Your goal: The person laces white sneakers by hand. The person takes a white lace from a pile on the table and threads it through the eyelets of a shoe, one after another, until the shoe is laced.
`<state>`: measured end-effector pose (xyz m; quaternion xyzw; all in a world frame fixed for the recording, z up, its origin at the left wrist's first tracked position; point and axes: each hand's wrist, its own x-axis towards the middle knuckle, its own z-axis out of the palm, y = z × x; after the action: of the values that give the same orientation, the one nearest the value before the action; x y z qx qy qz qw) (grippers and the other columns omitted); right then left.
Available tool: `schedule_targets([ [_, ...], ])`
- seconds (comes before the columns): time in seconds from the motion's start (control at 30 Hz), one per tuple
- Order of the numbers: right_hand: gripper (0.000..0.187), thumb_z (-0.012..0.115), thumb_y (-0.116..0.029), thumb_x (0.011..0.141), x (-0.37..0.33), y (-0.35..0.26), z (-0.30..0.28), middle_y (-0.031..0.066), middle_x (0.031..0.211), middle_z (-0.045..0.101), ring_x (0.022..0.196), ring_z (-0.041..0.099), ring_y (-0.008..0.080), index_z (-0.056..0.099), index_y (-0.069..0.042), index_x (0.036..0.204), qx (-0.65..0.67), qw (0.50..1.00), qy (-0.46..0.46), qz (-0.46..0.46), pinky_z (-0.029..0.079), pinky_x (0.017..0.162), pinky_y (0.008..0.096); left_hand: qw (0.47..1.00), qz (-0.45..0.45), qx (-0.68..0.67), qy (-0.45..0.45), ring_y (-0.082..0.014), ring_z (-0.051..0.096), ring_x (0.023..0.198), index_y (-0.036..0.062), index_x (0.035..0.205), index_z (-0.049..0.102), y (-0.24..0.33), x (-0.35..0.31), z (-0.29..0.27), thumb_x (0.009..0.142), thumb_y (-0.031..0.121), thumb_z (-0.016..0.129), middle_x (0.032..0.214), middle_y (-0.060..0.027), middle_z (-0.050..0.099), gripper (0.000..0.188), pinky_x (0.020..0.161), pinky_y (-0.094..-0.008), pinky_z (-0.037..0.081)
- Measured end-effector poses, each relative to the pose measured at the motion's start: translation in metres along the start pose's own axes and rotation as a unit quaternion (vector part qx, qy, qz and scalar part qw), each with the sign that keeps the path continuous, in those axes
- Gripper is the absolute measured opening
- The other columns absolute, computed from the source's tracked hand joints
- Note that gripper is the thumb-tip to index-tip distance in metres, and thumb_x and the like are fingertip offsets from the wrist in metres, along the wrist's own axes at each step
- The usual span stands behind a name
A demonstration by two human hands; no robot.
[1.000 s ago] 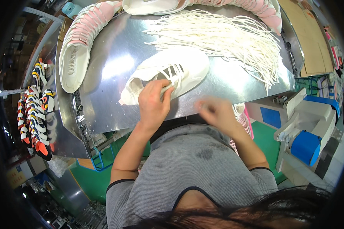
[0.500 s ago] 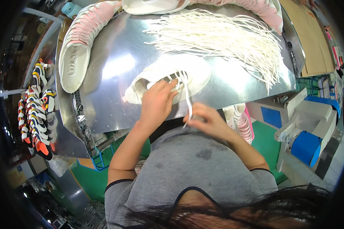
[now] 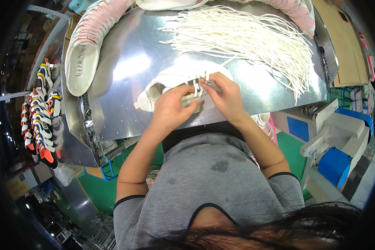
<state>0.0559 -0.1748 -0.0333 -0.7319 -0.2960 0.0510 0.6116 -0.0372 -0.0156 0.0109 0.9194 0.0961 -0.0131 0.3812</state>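
Observation:
A white shoe [image 3: 167, 79] lies on its side on the shiny metal table [image 3: 125, 108], its heel to the left and its toe to the right, partly washed out by glare. My left hand [image 3: 173, 107] grips the near side of its opening, thumb and fingers bent round the upper by the eyelets. A white shoelace [image 3: 199, 90] runs across the eyelet rows. At the front eyelets my right hand [image 3: 226, 99] pinches the shoelace between thumb and fingers. Its fingertips touch the shoe, and the lace's end is hidden there.
Loose white laces [image 3: 237, 35] lie in a wide pile on the far right. A row of nested pink and white shoes [image 3: 98, 27] curves along the back left. Multicoloured shoes [image 3: 41, 121] stand at the left; a grey and blue machine [image 3: 341, 137] stands right.
My right hand has moved up from near my waist, where it drew the lace out, to the shoe's eyelets. My left hand stays on the shoe, its thumb and fingers now more spread.

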Motion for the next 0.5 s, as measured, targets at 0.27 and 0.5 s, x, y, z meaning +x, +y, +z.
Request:
schedule_targets([
  [0.27,0.022,0.071,-0.009,0.090,-0.015,-0.007,-0.008,0.0106,0.089,0.066,0.068,0.063,0.0215,0.059,-0.001,0.106,0.002,0.998,0.019,0.052,0.051,0.062,0.0309,0.994,0.028,0.044,0.091,-0.0314,0.068,0.074,0.0073,0.091,0.071,-0.002,0.004,0.014,0.082,0.028,0.074,0.083,-0.0109,0.071,0.023,0.065,-0.0401,0.052],
  [0.5,0.015,0.062,-0.013,0.097,-0.047,-0.020,-0.022,0.0136,0.080,0.069,0.071,0.068,0.0246,0.056,0.000,0.101,0.037,0.981,-0.070,0.176,0.051,0.065,0.0337,0.994,0.032,0.071,0.079,-0.0310,0.068,0.076,0.0024,0.089,0.069,-0.005,0.004,0.016,0.081,0.022,0.077,0.083,-0.0122,0.070,0.023,0.067,-0.0380,0.052],
])
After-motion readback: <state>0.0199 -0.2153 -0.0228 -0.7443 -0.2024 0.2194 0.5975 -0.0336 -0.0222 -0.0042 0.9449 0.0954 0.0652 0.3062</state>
